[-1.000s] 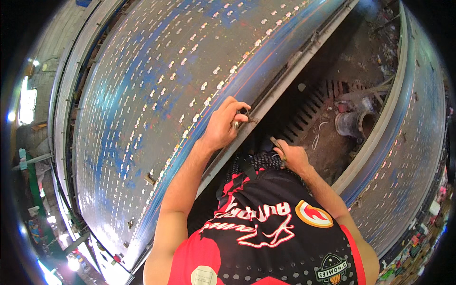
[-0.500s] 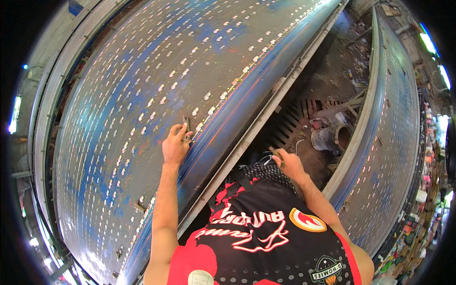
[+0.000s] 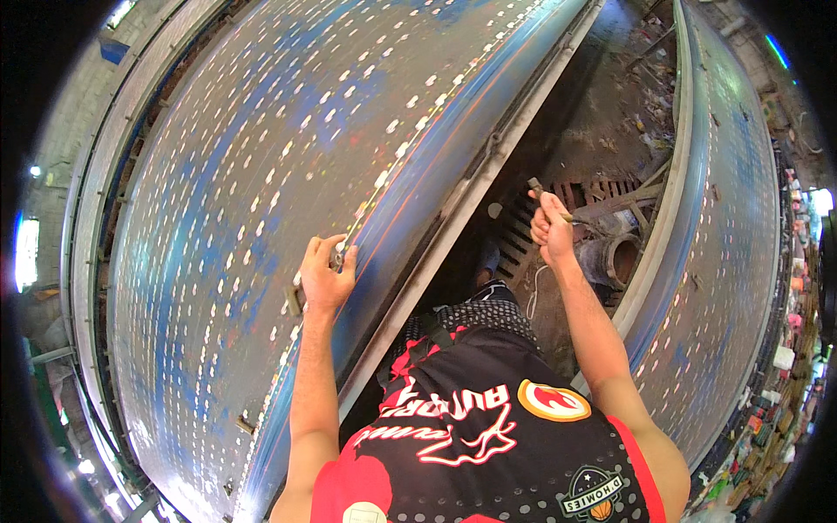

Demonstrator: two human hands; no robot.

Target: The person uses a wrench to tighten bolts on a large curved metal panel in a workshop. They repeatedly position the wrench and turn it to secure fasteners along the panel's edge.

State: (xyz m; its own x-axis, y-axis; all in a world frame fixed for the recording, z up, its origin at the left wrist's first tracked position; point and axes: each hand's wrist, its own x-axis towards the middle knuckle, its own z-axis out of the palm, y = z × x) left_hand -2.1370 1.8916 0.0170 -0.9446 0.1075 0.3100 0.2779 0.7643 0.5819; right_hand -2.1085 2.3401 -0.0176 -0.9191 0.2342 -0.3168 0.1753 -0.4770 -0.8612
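My left hand (image 3: 328, 277) is over the right edge of the long table on the left. Its thumb and fingers curl around a small shiny metal piece (image 3: 336, 260), partly hidden by them. Just left of that wrist, a small dark bracket-like piece (image 3: 295, 302) lies on the table (image 3: 349, 139). Raised above the gap between the tables, my right hand (image 3: 552, 231) is closed on a short-handled tool (image 3: 535, 186). One dark, blocky end sticks out beyond the fingers; I cannot make out its exact kind.
Rows of white marks and blue stains cover the left table. A metal rail (image 3: 488, 183) runs along its edge. A second long table (image 3: 711, 218) stands to the right. Below, in the gap, are a slotted floor grate (image 3: 520, 248) and a wide pipe (image 3: 621, 260).
My right hand has risen away from my body, the tool still in it. My left hand has moved farther along the table edge, past the bracket-like piece. The view has shifted.
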